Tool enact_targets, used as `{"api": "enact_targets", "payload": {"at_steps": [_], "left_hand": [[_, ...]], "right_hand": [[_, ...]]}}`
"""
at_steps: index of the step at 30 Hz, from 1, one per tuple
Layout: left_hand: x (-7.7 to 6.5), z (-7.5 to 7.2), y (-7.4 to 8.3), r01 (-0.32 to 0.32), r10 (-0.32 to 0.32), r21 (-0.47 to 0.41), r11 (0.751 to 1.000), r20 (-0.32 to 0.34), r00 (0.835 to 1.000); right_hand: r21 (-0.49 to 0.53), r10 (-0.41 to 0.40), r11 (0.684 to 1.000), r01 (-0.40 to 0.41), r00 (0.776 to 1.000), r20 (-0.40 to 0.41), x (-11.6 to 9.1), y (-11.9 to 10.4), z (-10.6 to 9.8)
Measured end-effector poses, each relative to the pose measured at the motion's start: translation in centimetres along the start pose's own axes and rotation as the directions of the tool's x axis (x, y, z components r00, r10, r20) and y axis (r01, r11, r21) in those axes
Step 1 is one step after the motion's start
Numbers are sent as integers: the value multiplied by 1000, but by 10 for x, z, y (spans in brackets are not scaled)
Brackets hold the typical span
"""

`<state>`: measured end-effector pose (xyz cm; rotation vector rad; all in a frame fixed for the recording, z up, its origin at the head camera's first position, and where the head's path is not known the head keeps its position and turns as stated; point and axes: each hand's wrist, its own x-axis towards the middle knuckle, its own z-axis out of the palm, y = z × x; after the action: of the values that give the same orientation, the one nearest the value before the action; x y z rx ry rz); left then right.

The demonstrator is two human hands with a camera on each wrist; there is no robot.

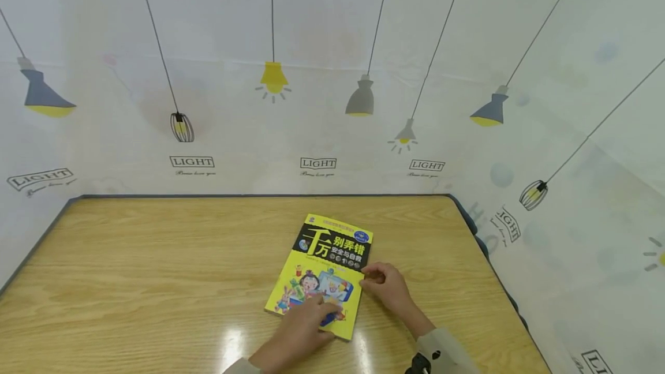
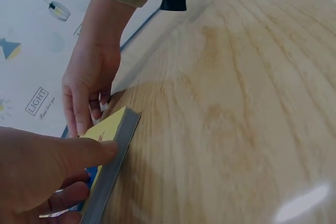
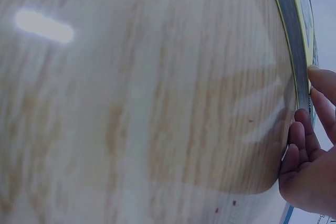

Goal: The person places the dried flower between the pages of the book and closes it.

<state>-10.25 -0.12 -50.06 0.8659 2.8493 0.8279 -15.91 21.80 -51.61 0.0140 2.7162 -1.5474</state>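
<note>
A thick yellow and black book point(image 1: 337, 241) with cartoon figures and Chinese characters lies at a slant on the wooden table. My left hand point(image 1: 303, 325) grips its lower part, fingers bent over the cover and thumb at the bottom edge. In the left wrist view that thumb lies across the corner beside the grey page edge point(image 2: 113, 169). At the book's right side, my right hand point(image 1: 391, 291) pinches the edge between thumb and fingers. The right wrist view shows its curled fingers point(image 3: 299, 135) beside the page edge; their undersides are partly hidden.
The wooden table point(image 1: 156, 270) spreads out around the book, with a dark rim along its back and sides. A white wall covering point(image 1: 234, 103) printed with hanging lamps stands behind and to the right. A dark strap point(image 1: 418, 364) sits at the right cuff.
</note>
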Motion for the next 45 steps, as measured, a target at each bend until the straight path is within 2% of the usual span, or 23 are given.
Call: {"api": "enact_targets", "payload": {"at_steps": [4,8,13,24,30,37,41,45], "left_hand": [[0,-4,-8,60,-58,-49,997,45,997],[1,-10,-12,80,-73,-106,991,70,995],[5,-14,-12,77,-65,-140,987,88,994],[9,-20,-9,78,-60,-145,986,128,990],[11,-24,-10,105,-86,-164,981,117,989],[13,-30,-13,85,-74,-153,985,79,994],[14,-38,-19,96,-88,-151,984,63,994],[12,-49,-29,132,-128,-116,984,43,991]], "right_hand": [[-15,12,1000,-12,1000,10,0,0,-1],[-16,3,1000,-3,1000,12,-1,0,-3],[-25,3,1000,-3,1000,3,-1,0,-5],[-30,2,1000,-1,1000,15,1,-2,-8],[-51,21,998,-21,1000,8,2,-9,-14],[-43,1,999,-2,1000,-23,8,-17,-21],[-37,-9,999,8,999,-44,11,-22,-26],[-63,-31,998,28,999,-43,15,-26,-35]]}}
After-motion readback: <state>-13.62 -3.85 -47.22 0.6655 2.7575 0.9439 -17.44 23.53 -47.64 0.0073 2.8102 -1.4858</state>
